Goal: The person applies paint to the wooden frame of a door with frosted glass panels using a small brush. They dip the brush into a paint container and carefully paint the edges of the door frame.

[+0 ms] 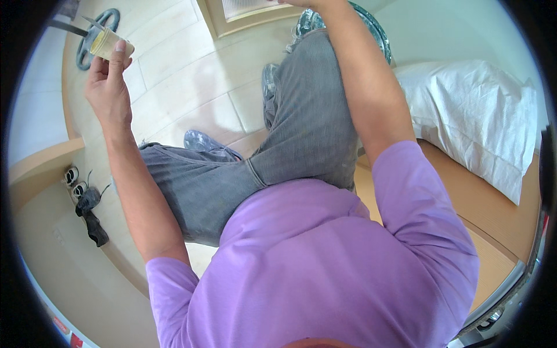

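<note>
My left hand [111, 87] is raised at the upper left, its thumb and fingers closed round a small cream-coloured tub [107, 49]. Something yellowish shows inside the tub, and a thin flat blade or stick [94, 24] appears at its rim. My right arm [371, 75] stretches up to the top edge. Only a sliver of my right hand [304, 2] shows there, beside a wood-framed panel [217, 23] with a ribbed pale inset. Its fingers are mostly cut off, so what it holds cannot be made out.
A grey-blue wheel-like ring with a dark bar [115, 22] lies beyond the tub. Shoes [90, 200] sit along the left on the floor. At right, a white woven sack [470, 116] rests on a wooden surface [447, 159]. A stained bucket [380, 35] stands behind my right arm.
</note>
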`<state>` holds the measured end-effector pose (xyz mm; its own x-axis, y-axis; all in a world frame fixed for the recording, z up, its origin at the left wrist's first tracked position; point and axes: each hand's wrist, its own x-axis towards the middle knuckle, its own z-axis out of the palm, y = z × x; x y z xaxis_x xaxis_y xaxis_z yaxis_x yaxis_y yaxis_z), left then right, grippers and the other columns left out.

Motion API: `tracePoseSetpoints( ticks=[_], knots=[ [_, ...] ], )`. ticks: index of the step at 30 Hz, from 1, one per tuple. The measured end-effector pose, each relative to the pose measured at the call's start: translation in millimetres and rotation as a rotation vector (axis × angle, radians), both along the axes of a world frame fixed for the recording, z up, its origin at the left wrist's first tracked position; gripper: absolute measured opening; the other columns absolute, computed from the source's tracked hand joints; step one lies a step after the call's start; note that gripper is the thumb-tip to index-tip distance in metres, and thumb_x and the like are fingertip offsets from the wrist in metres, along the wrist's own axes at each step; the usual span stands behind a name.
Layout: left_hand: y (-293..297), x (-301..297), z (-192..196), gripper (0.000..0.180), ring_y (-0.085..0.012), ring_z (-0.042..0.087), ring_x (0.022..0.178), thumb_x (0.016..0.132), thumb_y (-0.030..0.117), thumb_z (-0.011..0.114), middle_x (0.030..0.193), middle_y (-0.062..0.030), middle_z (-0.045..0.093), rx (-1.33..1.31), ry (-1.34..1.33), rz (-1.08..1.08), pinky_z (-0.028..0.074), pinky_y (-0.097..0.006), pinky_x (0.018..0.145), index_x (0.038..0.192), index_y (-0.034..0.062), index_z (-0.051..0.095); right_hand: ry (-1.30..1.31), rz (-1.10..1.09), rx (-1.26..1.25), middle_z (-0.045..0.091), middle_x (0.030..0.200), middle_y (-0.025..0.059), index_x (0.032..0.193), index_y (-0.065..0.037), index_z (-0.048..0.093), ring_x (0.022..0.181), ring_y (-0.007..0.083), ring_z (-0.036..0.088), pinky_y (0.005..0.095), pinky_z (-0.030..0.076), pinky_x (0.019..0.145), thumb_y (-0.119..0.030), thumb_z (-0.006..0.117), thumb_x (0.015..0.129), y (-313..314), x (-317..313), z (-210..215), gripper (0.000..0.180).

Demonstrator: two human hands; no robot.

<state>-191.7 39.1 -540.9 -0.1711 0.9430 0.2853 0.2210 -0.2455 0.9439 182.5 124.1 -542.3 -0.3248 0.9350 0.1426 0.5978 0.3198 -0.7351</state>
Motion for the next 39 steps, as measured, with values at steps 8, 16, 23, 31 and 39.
tracePoseSetpoints(
  ticks=[8, 16, 23, 31, 39],
  knots=[
    [-4, 17, 0, 0.03, -0.0093, 0.059, 0.085, 0.1, 0.024, 0.074, 0.091, -0.0016, 0.067, 0.024, 0.128, 0.005, 0.049, -0.027, 0.076, 0.112, -0.0032, 0.071, -0.187, -0.087, -0.045, 0.074, 0.096, 0.0087, 0.097, -0.011, 0.069, 0.091, 0.0223, 0.069, 0.0418, 0.055, 0.084, -0.039, 0.084, 0.085, -2, 24, -37, 0.034],
    [-1, 11, -14, 0.021, -0.0074, 0.047, 0.067, 0.093, 0.016, 0.08, 0.074, 0.0044, 0.057, 0.029, 0.071, -0.03, 0.042, -0.026, 0.062, 0.101, 0.0, 0.069, -0.054, -0.05, -0.471, 0.071, 0.079, 0.009, 0.089, -0.004, 0.074, 0.068, 0.0184, 0.067, 0.036, 0.055, 0.058, -0.027, 0.064, 0.093, 12, 3, -35, 0.026],
    [9, 16, -45, 0.031, -0.0102, 0.059, 0.071, 0.091, 0.018, 0.081, 0.078, -0.0039, 0.068, 0.079, 0.063, -0.092, 0.05, -0.03, 0.067, 0.112, -0.0024, 0.071, -0.025, -0.155, -0.563, 0.069, 0.082, 0.0105, 0.089, -0.003, 0.073, 0.069, 0.0216, 0.068, 0.0361, 0.058, 0.059, -0.027, 0.065, 0.091, 10, 16, -59, 0.025],
    [5, 7, -44, 0.033, -0.0137, 0.068, 0.076, 0.091, 0.018, 0.082, 0.085, -0.009, 0.075, 0.088, 0.074, -0.076, 0.055, -0.031, 0.073, 0.115, -0.0021, 0.071, -0.37, 0.098, -0.521, 0.068, 0.082, 0.0101, 0.084, -0.005, 0.073, 0.075, 0.0244, 0.069, 0.0415, 0.057, 0.063, -0.02, 0.069, 0.083, 6, 12, -69, 0.015],
    [-3, -12, -48, 0.03, -0.0138, 0.07, 0.076, 0.092, 0.016, 0.08, 0.085, -0.0081, 0.075, 0.085, 0.086, -0.035, 0.055, -0.03, 0.072, 0.113, -0.0033, 0.07, -0.336, 0.081, -0.586, 0.069, 0.088, 0.0133, 0.089, -0.003, 0.073, 0.08, 0.0282, 0.07, 0.044, 0.057, 0.064, -0.019, 0.069, 0.083, -8, -17, -54, 0.017]
  ],
)
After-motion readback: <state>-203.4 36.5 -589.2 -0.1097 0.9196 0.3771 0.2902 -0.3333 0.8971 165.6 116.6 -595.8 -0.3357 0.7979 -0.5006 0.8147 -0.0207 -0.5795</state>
